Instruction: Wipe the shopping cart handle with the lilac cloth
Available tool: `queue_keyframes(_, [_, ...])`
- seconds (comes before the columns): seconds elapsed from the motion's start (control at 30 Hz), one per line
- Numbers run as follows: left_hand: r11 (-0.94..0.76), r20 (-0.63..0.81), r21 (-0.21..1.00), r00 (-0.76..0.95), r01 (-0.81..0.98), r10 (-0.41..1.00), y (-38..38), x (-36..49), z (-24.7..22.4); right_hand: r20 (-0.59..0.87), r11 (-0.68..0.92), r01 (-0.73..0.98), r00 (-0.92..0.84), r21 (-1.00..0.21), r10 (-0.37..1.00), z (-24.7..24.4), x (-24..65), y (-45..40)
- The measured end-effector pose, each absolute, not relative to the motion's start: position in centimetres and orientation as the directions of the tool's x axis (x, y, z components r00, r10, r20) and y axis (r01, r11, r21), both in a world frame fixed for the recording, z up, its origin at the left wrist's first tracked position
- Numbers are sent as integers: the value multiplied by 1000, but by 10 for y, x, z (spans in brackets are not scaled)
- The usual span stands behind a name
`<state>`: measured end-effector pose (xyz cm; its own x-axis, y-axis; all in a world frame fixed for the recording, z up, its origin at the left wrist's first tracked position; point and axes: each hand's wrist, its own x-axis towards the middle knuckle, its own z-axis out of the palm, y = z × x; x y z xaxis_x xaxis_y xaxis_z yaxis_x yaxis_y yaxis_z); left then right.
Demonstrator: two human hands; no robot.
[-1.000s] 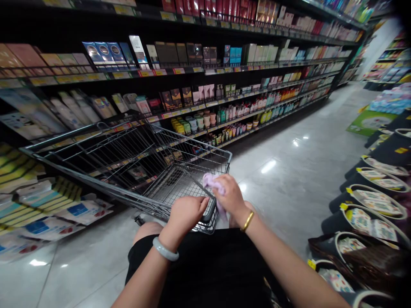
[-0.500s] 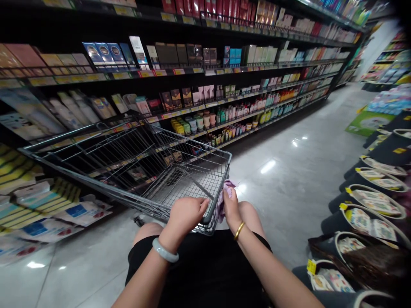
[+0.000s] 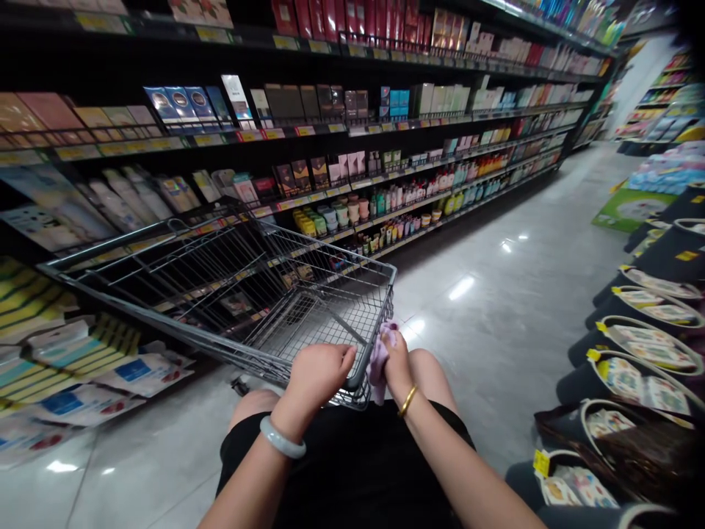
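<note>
A grey metal shopping cart (image 3: 360,367) stands in front of my knees, its wire basket holding no goods that I can see. My left hand (image 3: 318,373) is closed over the near rim by the corner, with the fingers mostly hidden behind the hand and the thumb along the top. In my right hand (image 3: 397,364) is a crumpled light purple cloth (image 3: 377,364), pressed against the wires at the cart's right end. Both forearms reach across my black-clothed lap (image 3: 352,463).
Shelves (image 3: 308,202) of boxes, jars and bottles line the far side. Dark round bins (image 3: 578,360) with packaged goods stand along the right, a brown bag (image 3: 650,448) near them. White packs (image 3: 82,400) lie at left. Shiny grey floor (image 3: 474,323) runs between.
My right hand and the cloth have shifted slightly down and toward me along the cart's end. My left hand keeps its hold on the rim.
</note>
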<state>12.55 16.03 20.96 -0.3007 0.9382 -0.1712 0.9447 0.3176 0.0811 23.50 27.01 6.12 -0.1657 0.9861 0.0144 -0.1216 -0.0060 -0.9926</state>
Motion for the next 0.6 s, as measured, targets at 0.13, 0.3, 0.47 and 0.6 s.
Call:
queue_keyframes(0.13, [311, -179, 62, -296, 948, 938, 162, 125, 210, 25, -2, -194, -136, -981, 990, 80, 226, 289])
queue_keyframes(0.3, [310, -190, 65, -293, 949, 937, 165, 126, 211, 195, 196, 3, -71, -981, 978, 78, 224, 302])
queue_keyframes(0.47, [313, -189, 59, -297, 948, 936, 164, 124, 209, 237, 251, 25, -250, -968, 939, 44, 235, 262])
queue_keyframes(0.6, [333, -201, 54, -316, 941, 927, 162, 120, 208, 326, 347, 88, -192, -934, 926, 38, 239, 246])
